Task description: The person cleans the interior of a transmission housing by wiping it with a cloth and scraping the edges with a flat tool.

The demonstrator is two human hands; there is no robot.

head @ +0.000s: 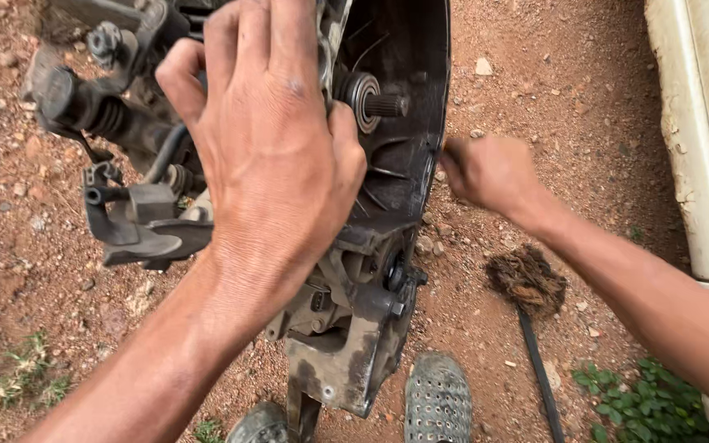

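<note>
Standing on end on the red dirt, the engine is a grimy, oily casting with a dark housing at its upper end and a splined shaft poking out of a bearing in the middle. The left hand lies spread across the casting's upper side, fingers wide and curled over the top, steadying it rather than gripping any one part. The right hand is blurred just beside the housing rim, fingers closed, though on what I cannot tell. With greasy metal under an open palm and loose gravel under the base, the casting could slip or tip toward the perforated shoe right below it. Grit could also get into the exposed splines and bearing. A worn brush lies on the dirt near the right forearm.
</note>
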